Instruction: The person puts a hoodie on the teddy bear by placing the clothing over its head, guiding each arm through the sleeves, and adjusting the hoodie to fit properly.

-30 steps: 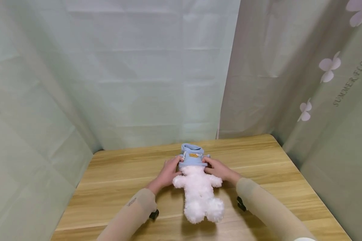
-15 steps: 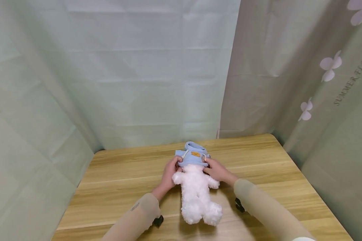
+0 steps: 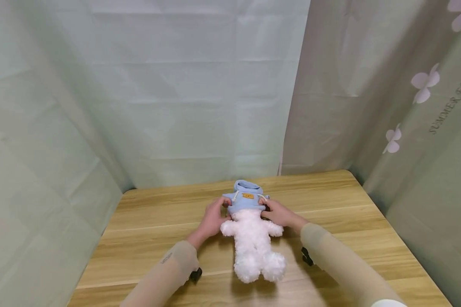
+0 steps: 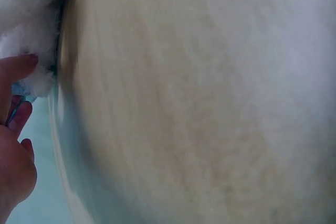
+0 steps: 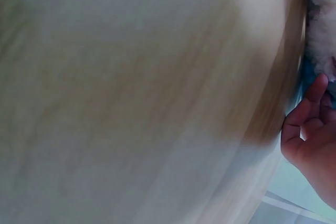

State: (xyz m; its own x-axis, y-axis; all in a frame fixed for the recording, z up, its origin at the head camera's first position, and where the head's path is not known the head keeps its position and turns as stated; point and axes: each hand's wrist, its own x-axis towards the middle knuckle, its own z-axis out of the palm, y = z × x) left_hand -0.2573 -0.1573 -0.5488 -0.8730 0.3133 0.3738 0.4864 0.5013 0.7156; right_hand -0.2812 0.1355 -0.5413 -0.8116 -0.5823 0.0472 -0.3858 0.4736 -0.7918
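Note:
A fluffy white plush toy lies on its back on the wooden table, its feet toward the person. Its head end is covered by a small light-blue hoodie with white drawstrings and an orange patch. My left hand pinches the hoodie's lower hem on the left, thumb near the plush's arm. On the opposite side my right hand grips the same hem with curled fingers. In the left wrist view, white fur and a bit of blue cloth show at the fingertips. The plush's face is hidden under the hoodie.
The wooden table has its back edge just beyond the hoodie. Pale curtains hang behind it and on both sides, the right one printed with flowers. Dark wrist devices sit under both sleeves.
The plush and hoodie shift slightly left and back right between frames. The hoodie's left sleeve spreads outward and its patch comes into fuller view. Both hands stay at the hem.

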